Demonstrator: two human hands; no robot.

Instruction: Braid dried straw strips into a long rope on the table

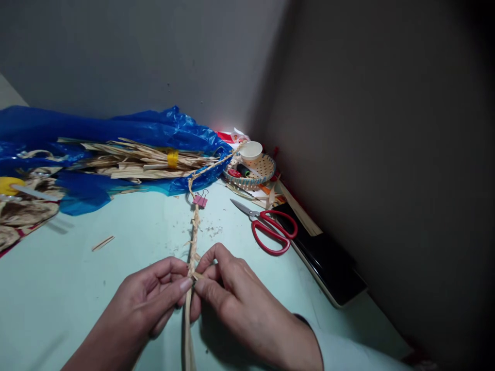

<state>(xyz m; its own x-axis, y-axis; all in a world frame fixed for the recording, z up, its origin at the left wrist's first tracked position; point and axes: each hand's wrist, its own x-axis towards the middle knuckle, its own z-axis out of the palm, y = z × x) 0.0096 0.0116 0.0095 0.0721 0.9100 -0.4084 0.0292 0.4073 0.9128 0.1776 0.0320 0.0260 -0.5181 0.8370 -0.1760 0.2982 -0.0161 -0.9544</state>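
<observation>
A pale braid point(194, 229) of dried plant strips runs up the table, with a pink binder clip point(200, 201) gripping it near the top. My left hand point(154, 293) pinches the braid's lower end from the left, thumb and fingers closed on it. From the other side, my right hand point(235, 293) holds a short strip between thumb and forefinger, right against the braid. Below both hands, loose unbraided strips point(187, 335) hang down toward the bottom edge. Beyond the clip the braid narrows and leads back to the woven basket.
Red-handled scissors point(273, 229) lie right of the braid, beside a black phone point(328, 257). A woven basket point(266, 172) holds a white cup point(251, 150) and thread spools. Behind, a bundle of dried strips point(147, 159) rests on a blue plastic bag point(154, 123). A wall point(367, 129) rises at right.
</observation>
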